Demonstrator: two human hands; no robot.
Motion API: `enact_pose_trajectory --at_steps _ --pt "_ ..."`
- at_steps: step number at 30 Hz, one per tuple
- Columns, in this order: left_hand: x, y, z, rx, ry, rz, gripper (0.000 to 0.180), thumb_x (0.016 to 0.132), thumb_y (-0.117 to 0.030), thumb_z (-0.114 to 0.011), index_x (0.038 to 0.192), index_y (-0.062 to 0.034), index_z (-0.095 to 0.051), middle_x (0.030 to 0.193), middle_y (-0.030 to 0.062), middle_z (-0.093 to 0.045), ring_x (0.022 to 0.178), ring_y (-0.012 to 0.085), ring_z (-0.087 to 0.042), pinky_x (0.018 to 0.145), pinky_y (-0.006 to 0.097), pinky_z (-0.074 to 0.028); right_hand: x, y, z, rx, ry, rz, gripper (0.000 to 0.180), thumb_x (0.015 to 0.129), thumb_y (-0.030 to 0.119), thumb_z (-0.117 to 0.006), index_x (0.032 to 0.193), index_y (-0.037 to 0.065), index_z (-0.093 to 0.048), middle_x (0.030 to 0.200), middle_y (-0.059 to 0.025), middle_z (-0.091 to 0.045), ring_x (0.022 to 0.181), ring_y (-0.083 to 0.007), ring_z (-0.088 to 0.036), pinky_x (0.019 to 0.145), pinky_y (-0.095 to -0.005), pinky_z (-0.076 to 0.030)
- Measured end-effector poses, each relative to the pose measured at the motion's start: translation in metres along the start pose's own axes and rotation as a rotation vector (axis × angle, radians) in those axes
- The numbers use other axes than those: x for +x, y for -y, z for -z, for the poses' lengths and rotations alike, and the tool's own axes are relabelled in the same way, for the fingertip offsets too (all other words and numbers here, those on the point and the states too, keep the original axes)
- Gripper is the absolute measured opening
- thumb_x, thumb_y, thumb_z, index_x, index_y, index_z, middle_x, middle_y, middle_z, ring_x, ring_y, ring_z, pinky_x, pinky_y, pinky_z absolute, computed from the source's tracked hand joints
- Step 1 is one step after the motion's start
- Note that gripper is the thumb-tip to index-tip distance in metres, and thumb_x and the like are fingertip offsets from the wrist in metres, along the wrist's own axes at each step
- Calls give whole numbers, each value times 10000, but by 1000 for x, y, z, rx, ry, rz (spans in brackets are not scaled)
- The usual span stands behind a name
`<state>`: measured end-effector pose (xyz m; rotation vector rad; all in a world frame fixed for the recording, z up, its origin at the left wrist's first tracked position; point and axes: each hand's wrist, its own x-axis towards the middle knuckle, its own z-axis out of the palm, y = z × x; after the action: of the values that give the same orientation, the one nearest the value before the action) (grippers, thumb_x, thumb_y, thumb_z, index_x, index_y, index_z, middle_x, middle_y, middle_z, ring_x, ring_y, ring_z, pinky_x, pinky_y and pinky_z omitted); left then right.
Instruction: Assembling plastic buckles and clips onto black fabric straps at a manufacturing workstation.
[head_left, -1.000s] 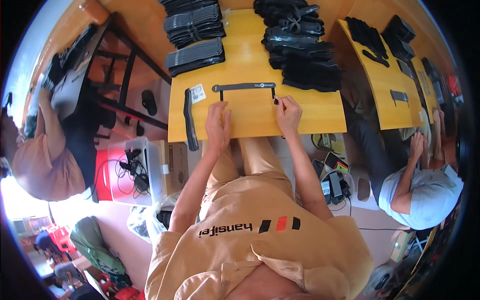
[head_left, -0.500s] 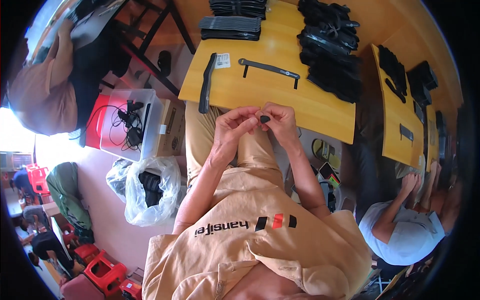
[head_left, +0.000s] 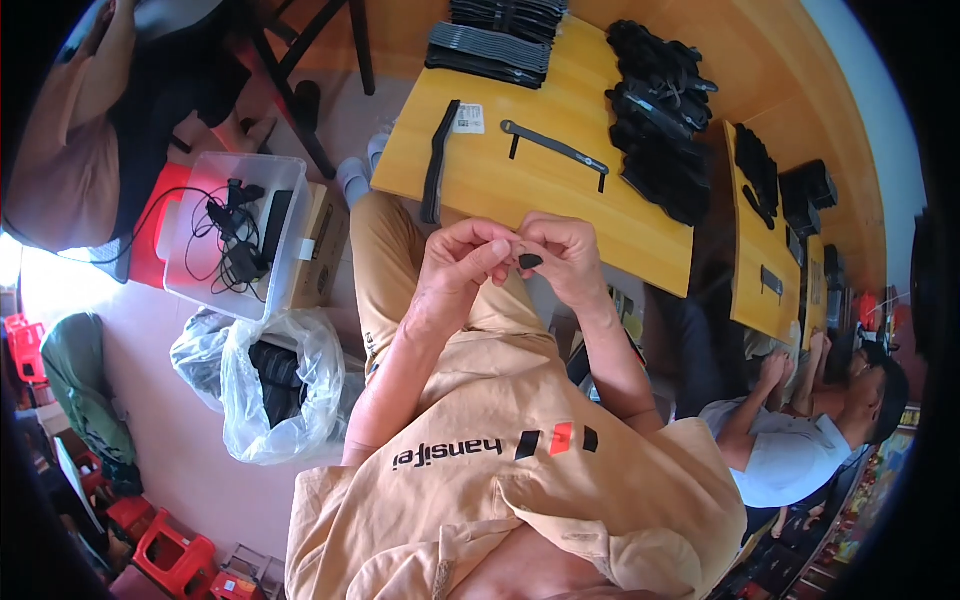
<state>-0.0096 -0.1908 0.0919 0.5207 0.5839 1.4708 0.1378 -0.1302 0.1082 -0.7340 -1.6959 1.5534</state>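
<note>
Pinching one small black clip between them, left hand and right hand meet above the lap, fingers closed on it; two black straps lie on the table

1. Bare wood is lying open along the table's near edge, just ahead of both hands.
2. A black strap and strip are crossing the middle.
3. Black piles are crowding the far side.
</note>
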Motion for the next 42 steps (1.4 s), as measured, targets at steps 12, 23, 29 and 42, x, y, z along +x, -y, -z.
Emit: enact_pose_trajectory --at_steps 12,23,29,42 --pt "-37 -38 0 -103 57 -84 89 822 -43 -633 888 17 -636 790 83 -645 630 107 -590 542 208 -465 4 30 -41 512 210 -244 241 804 186 -642 701 -28 -600 625 -59 -546 521 -99 -501 447 -196 -371" --pt "-62 -54 15 -124 53 -89 89 805 -56 -609 865 10 -614 774 96 -643 615 123 -591 539 211 -459 -4 28 -74 469 202 -225 235 820 169 -626 675 -14 -605 593 -59 -559 510 -87 -496 452 -192 -362" --pt "-69 -53 25 -124 73 -50 86 812 -69 -596 859 3 -606 740 103 -637 623 129 -599 534 210 -449 -11 32 -87 414 165 -199 245 826 150 -633 641 -6 -594 626 -55 -573 520 -69 -497 446 -175 -355" --pt "-74 -17 23 202 -66 95 141 854 -149 -619 769 -38 -595 652 13 -565 572 58 -519 535 191 -419 -6 -29 11 -137 -404 -288 194 839 100 -498 705 24 -617 624 -3 -538 510 -69 -481 472 -187 -362"
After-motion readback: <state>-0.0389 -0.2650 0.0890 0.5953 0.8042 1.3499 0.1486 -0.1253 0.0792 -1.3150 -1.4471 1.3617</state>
